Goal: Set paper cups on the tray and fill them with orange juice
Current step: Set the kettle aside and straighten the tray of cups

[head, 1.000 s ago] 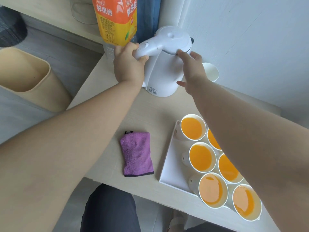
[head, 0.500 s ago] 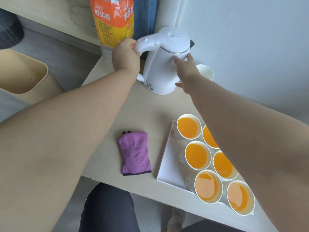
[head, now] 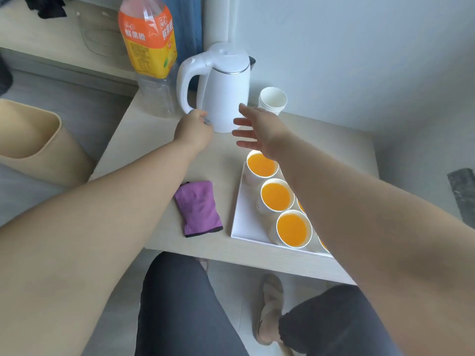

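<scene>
White paper cups (head: 277,196) on white rectangular tray (head: 244,217), visible ones juice-filled, task apparently complete; right hand (head: 259,132) splayed, empty; left hand (head: 194,129) at white plastic kettle (head: 226,86), grip cannot be told.

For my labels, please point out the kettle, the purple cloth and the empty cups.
kettle (head: 226,98), head view, white body.
purple cloth (head: 198,208), head view, its middle.
empty cups (head: 273,98), head view, top cup's inside.
</scene>
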Action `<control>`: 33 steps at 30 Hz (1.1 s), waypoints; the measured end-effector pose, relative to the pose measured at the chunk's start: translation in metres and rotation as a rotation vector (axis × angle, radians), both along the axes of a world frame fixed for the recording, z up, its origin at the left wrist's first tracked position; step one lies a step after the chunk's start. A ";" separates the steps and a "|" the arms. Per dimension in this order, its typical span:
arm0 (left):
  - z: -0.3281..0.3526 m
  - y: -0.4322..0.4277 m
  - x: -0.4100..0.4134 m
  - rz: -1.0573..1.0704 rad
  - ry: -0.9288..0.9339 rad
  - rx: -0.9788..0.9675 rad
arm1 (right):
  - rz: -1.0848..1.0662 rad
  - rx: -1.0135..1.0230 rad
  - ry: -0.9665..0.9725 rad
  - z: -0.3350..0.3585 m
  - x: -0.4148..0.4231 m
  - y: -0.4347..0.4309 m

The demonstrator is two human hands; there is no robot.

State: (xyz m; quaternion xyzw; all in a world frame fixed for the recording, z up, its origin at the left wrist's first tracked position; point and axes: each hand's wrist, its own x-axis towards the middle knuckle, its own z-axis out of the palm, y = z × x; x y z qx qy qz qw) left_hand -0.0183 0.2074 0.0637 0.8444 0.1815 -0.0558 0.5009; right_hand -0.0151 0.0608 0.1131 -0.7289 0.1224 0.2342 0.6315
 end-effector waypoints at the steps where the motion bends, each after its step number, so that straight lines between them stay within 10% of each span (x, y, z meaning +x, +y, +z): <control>1: 0.001 -0.005 -0.008 -0.011 0.012 -0.025 | 0.006 0.044 0.007 0.003 -0.013 -0.005; 16: -0.073 -0.084 -0.174 -0.237 0.202 0.104 | 0.076 0.210 0.244 -0.052 -0.247 -0.170; 26: -0.100 -0.106 -0.180 -0.243 0.218 0.363 | -0.533 -0.246 0.264 -0.118 -0.249 -0.263; 33: -0.110 -0.101 -0.157 -0.228 0.275 0.514 | -0.409 -0.596 0.232 -0.136 -0.208 -0.269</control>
